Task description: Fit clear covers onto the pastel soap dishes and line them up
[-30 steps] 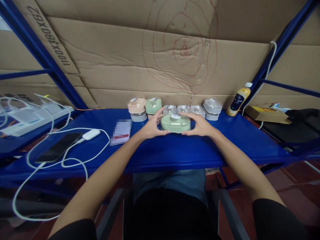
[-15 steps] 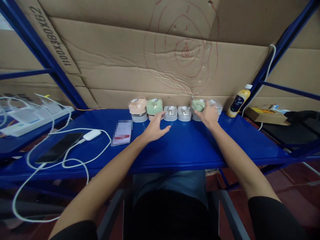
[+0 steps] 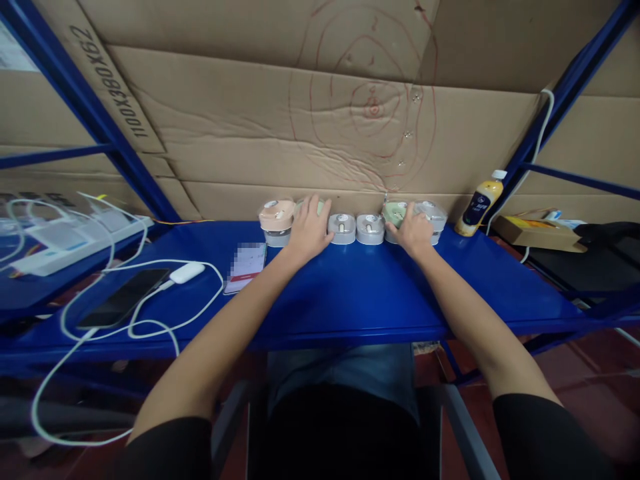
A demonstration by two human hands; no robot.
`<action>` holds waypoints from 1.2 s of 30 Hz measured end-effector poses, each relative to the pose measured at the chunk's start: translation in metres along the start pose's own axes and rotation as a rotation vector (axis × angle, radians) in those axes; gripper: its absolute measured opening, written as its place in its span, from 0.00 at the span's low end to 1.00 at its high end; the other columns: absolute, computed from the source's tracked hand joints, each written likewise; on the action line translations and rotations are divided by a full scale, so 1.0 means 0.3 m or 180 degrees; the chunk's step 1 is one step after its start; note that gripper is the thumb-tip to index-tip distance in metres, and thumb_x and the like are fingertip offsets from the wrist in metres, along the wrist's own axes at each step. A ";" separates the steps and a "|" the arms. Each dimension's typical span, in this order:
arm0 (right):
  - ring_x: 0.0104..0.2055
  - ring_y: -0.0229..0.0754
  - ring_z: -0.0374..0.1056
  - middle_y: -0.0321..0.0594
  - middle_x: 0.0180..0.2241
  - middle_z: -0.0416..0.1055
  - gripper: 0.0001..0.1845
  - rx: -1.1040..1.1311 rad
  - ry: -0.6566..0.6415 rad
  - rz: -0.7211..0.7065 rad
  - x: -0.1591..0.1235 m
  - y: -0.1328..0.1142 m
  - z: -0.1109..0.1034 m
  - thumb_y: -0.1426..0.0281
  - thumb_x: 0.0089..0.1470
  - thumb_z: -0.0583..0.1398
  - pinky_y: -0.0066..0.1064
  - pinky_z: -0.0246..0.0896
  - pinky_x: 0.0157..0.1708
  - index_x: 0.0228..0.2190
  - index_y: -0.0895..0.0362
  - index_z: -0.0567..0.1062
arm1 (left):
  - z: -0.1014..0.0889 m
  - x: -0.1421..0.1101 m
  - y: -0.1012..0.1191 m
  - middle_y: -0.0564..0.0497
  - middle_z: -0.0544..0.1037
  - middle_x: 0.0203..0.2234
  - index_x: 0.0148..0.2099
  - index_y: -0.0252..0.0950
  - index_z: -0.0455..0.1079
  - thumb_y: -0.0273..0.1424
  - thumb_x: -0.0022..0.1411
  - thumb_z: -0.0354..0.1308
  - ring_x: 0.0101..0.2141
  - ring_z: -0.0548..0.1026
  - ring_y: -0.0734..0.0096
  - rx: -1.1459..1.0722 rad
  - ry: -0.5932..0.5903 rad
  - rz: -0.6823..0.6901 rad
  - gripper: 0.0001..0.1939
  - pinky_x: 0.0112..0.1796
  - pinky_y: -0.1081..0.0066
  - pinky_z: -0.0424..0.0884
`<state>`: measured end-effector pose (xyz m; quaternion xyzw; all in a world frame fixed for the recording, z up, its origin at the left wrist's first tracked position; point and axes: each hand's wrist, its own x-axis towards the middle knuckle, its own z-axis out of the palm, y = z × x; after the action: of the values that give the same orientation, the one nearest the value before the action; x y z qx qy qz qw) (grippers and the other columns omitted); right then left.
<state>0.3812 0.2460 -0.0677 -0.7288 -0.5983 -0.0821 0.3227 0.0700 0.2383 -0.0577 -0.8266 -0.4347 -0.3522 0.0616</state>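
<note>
A row of small rounded plastic boxes with clear covers stands along the back of the blue tabletop. At the left end, a peach box (image 3: 277, 212) sits on a grey one. My left hand (image 3: 311, 233) is wrapped over the adjacent stack, largely hiding its green top box (image 3: 305, 207). Two single grey boxes (image 3: 342, 229) stand in the middle. My right hand (image 3: 416, 232) grips another green box (image 3: 395, 212), on a stack, with the thumb at its near left side. Behind that hand, a clear-grey box (image 3: 434, 215) tops the rightmost stack.
A phone with a lit screen (image 3: 247, 265) lies left of my left hand. A dark phone (image 3: 125, 297) has a looping white cable and a white plug (image 3: 187, 272). At right stand a yellow drink bottle (image 3: 479, 203) and an open carton (image 3: 537, 233). Cardboard (image 3: 225, 120) backs the table.
My left hand has moved forward and up from in front of the boxes onto the left green box. My right hand stays at the right green box, shifted only slightly.
</note>
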 end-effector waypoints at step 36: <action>0.62 0.59 0.76 0.49 0.59 0.80 0.47 0.1841 -0.2274 -0.2301 -0.164 -0.070 -0.095 0.46 0.43 0.78 0.52 0.69 0.65 0.60 0.54 0.79 | 0.007 -0.242 0.166 0.36 0.54 0.79 0.84 0.42 0.37 0.37 0.71 0.65 0.78 0.55 0.42 -0.1316 -0.1249 0.1079 0.52 0.76 0.43 0.58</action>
<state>0.3561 0.1909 -0.0626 -0.3431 -0.8788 0.2306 0.2382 0.0818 0.1596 -0.0951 -0.9342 -0.2138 -0.2518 -0.1347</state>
